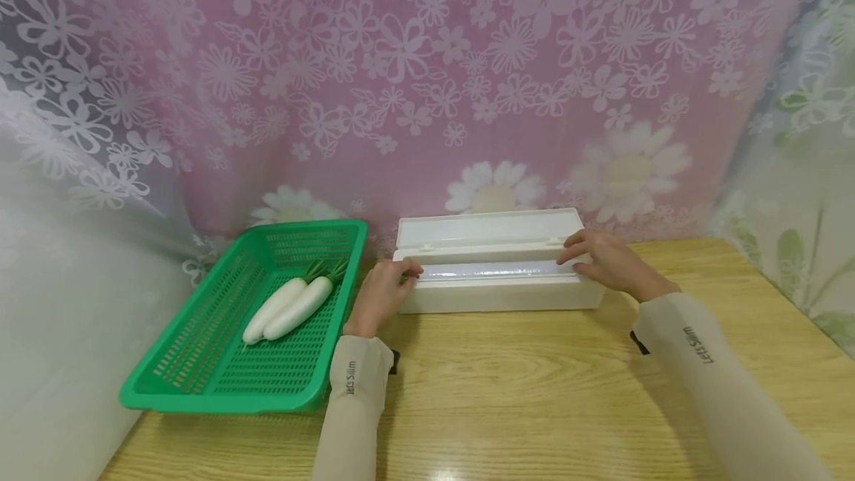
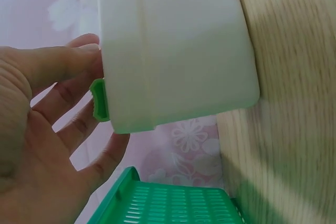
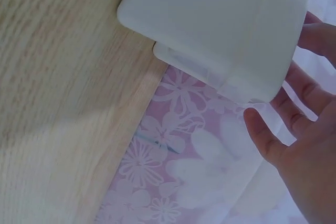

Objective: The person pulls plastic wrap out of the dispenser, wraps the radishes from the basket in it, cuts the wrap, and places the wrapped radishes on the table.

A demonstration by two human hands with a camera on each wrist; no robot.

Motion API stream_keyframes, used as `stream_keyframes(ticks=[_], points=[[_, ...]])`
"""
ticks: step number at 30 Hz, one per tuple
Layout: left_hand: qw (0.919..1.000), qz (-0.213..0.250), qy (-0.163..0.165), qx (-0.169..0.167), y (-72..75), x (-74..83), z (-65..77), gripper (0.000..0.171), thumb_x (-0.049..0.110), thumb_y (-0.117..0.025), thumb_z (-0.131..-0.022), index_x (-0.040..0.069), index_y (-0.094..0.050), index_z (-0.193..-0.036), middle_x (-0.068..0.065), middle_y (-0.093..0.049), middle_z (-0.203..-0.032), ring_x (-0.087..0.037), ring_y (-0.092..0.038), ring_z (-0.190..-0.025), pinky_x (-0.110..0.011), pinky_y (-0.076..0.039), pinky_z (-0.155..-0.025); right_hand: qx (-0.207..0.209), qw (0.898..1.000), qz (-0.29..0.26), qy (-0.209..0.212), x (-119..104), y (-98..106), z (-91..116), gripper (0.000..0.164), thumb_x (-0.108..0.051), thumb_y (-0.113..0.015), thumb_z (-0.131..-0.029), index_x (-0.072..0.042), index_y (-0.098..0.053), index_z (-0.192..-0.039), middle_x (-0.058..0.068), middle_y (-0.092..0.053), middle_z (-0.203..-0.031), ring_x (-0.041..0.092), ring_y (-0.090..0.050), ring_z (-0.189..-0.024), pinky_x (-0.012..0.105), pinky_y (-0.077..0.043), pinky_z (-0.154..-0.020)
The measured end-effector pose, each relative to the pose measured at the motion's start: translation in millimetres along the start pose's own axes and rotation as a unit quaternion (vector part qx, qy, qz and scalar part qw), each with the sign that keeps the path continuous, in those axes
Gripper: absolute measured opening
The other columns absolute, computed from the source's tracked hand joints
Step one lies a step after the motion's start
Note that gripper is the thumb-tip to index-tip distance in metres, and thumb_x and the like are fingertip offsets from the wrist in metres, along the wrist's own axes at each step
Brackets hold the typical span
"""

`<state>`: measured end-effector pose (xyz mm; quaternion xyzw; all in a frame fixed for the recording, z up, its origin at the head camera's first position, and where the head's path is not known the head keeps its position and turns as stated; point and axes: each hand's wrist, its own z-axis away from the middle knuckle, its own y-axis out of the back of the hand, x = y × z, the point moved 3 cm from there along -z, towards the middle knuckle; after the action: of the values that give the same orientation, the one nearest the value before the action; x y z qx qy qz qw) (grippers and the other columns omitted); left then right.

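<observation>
A long white box [image 1: 497, 298] stands on the table with its lid [image 1: 487, 230] raised at the back. Along its open top lies a shiny strip of clear plastic wrap [image 1: 494, 269]. My left hand [image 1: 382, 294] has its fingertips at the box's left end, by a green slider [image 2: 100, 100] on the edge. In the left wrist view, thumb and forefinger come close together at that edge. At the right end, my right hand [image 1: 611, 266] touches the top with bent, spread fingers. Whether either hand pinches the wrap is hidden.
A green plastic basket [image 1: 220, 401] stands left of my left hand, with two white radishes [image 1: 297, 310] inside. Pink flowered cloth [image 1: 427, 95] hangs right behind the box. The wooden table [image 1: 501, 392] runs in front of it.
</observation>
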<state>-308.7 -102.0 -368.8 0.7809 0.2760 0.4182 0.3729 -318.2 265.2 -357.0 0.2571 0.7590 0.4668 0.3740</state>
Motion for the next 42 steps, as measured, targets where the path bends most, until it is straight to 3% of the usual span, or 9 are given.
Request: stream_keyframes(ticks=[11,17,21,25,29,33,42], points=[[0.9994,0.018,0.012,0.025,-0.4,-1.3,-3.2,0.014,-0.001,-0.069,-0.094,0.003,-0.078,-0.105,-0.009,-0.075,-0.095,-0.022,-0.068,-0.081,-0.037,-0.056,-0.072,0.011,1.0,-0.007,-0.014,2,-2,-4,0.009,0.003,-0.075,-0.088,-0.006,-0.076,-0.087,0.028,-0.062,-0.118,0.05,-0.055,-0.109,0.066,-0.042,-0.091],[0.9984,0.021,0.033,0.041,0.9,-4.9,-6.6,0.012,-0.001,-0.069,-0.094,0.004,-0.078,-0.101,-0.007,-0.075,-0.092,-0.02,-0.067,-0.076,-0.037,-0.055,-0.07,0.02,0.996,-0.074,-0.039,6,-2,-6,0.004,0.004,-0.066,-0.095,0.002,-0.069,-0.092,0.032,-0.061,-0.118,0.052,-0.053,-0.114,0.066,-0.043,-0.094],[0.9984,0.013,0.036,0.043,-1.1,-4.3,-12.3,0.014,-0.004,-0.065,-0.095,0.004,-0.077,-0.092,-0.007,-0.074,-0.087,-0.021,-0.064,-0.073,-0.038,-0.054,-0.07,0.043,0.992,-0.102,-0.057,9,-2,-2,0.007,0.003,-0.061,-0.098,0.007,-0.066,-0.1,0.029,-0.063,-0.112,0.05,-0.056,-0.11,0.065,-0.043,-0.092],[0.9982,-0.005,0.024,0.055,-2.8,-2.3,-18.4,0.024,-0.011,-0.059,-0.092,0.003,-0.073,-0.08,-0.008,-0.07,-0.079,-0.021,-0.058,-0.067,-0.036,-0.051,-0.067,0.088,0.988,-0.113,-0.063,9,-5,4,0.003,0.004,-0.063,-0.097,0.005,-0.066,-0.096,0.02,-0.066,-0.1,0.044,-0.06,-0.099,0.063,-0.044,-0.089],[0.9959,-0.011,0.025,0.086,-0.3,0.7,-23.7,0.028,-0.015,-0.057,-0.089,0.004,-0.071,-0.074,-0.008,-0.067,-0.075,-0.021,-0.056,-0.066,-0.035,-0.05,-0.065,0.115,0.983,-0.127,-0.07,8,-6,4,0.005,0.003,-0.062,-0.098,0.002,-0.064,-0.093,0.014,-0.068,-0.092,0.038,-0.064,-0.09,0.047,-0.051,-0.077],[0.9931,0.007,0.05,0.105,1.2,1.3,-25.4,0.026,-0.016,-0.058,-0.089,0.002,-0.071,-0.076,-0.008,-0.066,-0.077,-0.021,-0.055,-0.065,-0.035,-0.049,-0.062,0.121,0.978,-0.145,-0.089,4,-5,3,0.007,0.002,-0.057,-0.102,0.005,-0.061,-0.097,0.016,-0.068,-0.089,0.034,-0.065,-0.083,0.029,-0.047,-0.065],[0.9874,0.014,0.087,0.132,3.8,4.7,-33.3,0.023,-0.015,-0.058,-0.09,0.001,-0.069,-0.077,-0.01,-0.064,-0.078,-0.025,-0.056,-0.069,-0.035,-0.049,-0.061,0.144,0.971,-0.151,-0.113,5,2,-2,0.01,0.0,-0.052,-0.104,0.008,-0.058,-0.102,0.02,-0.067,-0.091,0.034,-0.065,-0.083,0.026,-0.05,-0.064]])
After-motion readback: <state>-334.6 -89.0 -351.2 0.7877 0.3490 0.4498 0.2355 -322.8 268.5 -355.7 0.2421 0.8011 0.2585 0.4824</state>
